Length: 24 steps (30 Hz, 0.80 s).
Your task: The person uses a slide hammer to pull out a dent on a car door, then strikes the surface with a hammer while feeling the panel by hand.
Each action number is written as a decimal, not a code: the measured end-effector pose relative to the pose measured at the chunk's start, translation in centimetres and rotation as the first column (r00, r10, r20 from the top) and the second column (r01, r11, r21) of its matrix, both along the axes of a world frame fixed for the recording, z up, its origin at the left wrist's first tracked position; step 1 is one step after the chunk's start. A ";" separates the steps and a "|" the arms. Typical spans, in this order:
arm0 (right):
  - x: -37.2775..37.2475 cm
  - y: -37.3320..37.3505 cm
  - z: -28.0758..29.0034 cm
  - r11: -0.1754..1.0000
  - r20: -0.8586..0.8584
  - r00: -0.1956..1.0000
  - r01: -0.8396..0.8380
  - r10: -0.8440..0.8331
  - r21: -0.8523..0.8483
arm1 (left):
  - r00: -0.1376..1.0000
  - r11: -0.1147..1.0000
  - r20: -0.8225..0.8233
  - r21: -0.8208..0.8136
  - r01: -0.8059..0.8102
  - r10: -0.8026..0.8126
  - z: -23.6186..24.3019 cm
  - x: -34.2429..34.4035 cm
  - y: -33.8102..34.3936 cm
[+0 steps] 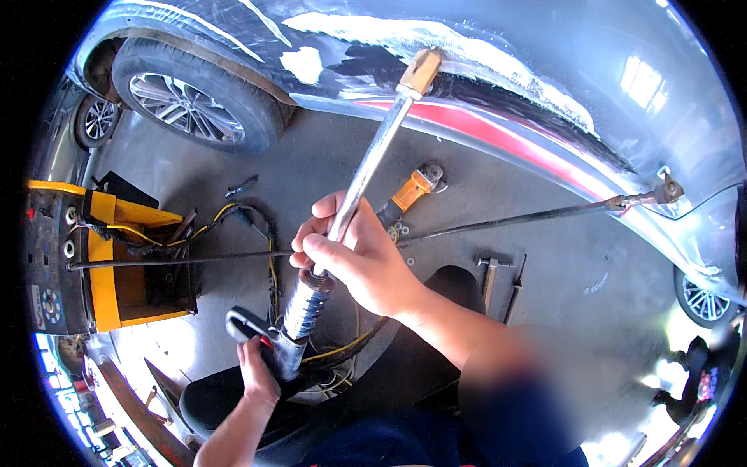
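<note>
Both my hands are on a dent puller gun point(306, 307), a long tool with a bright metal shaft, a ribbed black body and a brass-coloured tip point(421, 73). My left hand point(255, 372) is closed round its black handle point(247, 321), low in the view. Further up, the fingers of my right hand point(358, 253) wrap loosely round the shaft point(373, 159). The tip lies across the view of the scraped, dark and white patch point(498, 74) on the grey car panel point(560, 31). I cannot tell whether it touches the metal.
A yellow-and-black welding machine point(101, 261) stands at left, its cables trailing over the floor. From it a dark cable point(482, 226) runs to a clamp point(665, 191) at the car's sill. An angle grinder point(412, 193), a hammer point(489, 282) and loose washers lie on the floor.
</note>
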State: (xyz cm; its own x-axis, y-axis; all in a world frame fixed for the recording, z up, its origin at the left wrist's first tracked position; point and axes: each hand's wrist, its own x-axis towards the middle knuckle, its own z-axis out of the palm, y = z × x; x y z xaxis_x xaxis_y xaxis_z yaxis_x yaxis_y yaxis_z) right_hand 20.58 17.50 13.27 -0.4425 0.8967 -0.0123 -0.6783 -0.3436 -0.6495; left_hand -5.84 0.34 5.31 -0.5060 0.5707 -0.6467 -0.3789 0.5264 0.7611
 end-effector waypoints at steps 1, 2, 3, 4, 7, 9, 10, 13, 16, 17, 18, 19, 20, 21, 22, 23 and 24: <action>0.1 -0.4 -0.3 1.000 0.006 1.000 0.003 -0.003 -0.007 | 0.963 0.960 0.200 -0.175 0.218 -0.182 0.5 -0.1 1.5; 0.1 -0.8 -0.4 0.998 -0.005 0.999 0.042 -0.042 0.045 | 0.858 0.848 0.413 -0.291 0.443 -0.307 1.3 -0.2 2.5; 0.2 -1.3 -0.6 0.992 -0.018 0.997 0.083 -0.081 0.097 | 0.749 0.709 0.478 -0.312 0.633 -0.458 0.6 -0.3 2.1; 0.0 -1.7 -0.3 0.993 -0.029 0.997 0.074 -0.071 0.097 | 0.644 0.628 0.522 -0.241 0.740 -0.559 -0.5 -1.1 0.5; 1.1 -2.3 -0.2 0.995 0.104 0.990 0.089 -0.094 0.052 | 0.746 0.796 0.553 -0.224 0.563 -0.372 -3.2 2.1 -1.8; 1.3 -2.3 -0.7 0.995 0.122 0.988 0.093 -0.095 0.027 | 0.765 0.794 0.490 -0.212 0.570 -0.418 -2.9 2.9 -1.6; 1.3 -2.2 -0.8 0.995 0.127 0.987 0.096 -0.095 0.004 | 0.765 0.793 0.488 -0.212 0.571 -0.421 -2.7 3.0 -1.4; 1.5 -1.9 -0.4 0.995 0.070 0.993 0.096 -0.096 0.000 | 0.784 0.848 0.523 -0.194 0.493 -0.336 -2.1 3.4 -0.6; 1.7 -1.6 -0.2 0.995 0.069 0.993 0.102 -0.101 -0.015 | 0.756 0.836 0.530 -0.146 0.528 -0.385 -1.6 3.9 -0.2; 1.7 -1.5 -0.1 0.994 0.079 0.991 0.107 -0.105 -0.025 | 0.776 0.851 0.516 -0.157 0.501 -0.361 -1.6 3.9 -0.3; 1.7 -1.4 -0.1 0.994 0.080 0.991 0.107 -0.105 -0.022 | 0.786 0.858 0.510 -0.162 0.487 -0.350 -1.7 3.9 -0.3; 1.6 -1.4 -0.2 0.994 0.075 0.992 0.106 -0.104 -0.018 | 0.796 0.865 0.501 -0.167 0.473 -0.338 -1.8 3.9 -0.5; 1.5 -1.4 -0.2 0.994 0.070 0.992 0.104 -0.103 -0.014 | 0.805 0.869 0.489 -0.169 0.465 -0.335 -1.9 3.8 -0.6; 1.5 -1.4 -0.3 0.995 0.069 0.992 0.103 -0.102 -0.013 | 0.814 0.873 0.477 -0.171 0.457 -0.332 -2.0 3.6 -0.7; 1.5 -1.4 -0.4 0.994 0.073 0.992 0.106 -0.105 -0.005 | 0.814 0.873 0.477 -0.171 0.457 -0.332 -2.2 3.5 -0.8; 1.4 -1.4 -0.4 0.994 0.078 0.991 0.108 -0.108 0.003 | 0.808 0.867 0.482 -0.171 0.468 -0.340 -2.4 3.3 -0.9; 1.5 -1.3 -0.4 0.994 0.078 0.991 0.108 -0.108 0.003 | 0.801 0.861 0.486 -0.172 0.478 -0.348 -2.5 3.1 -1.0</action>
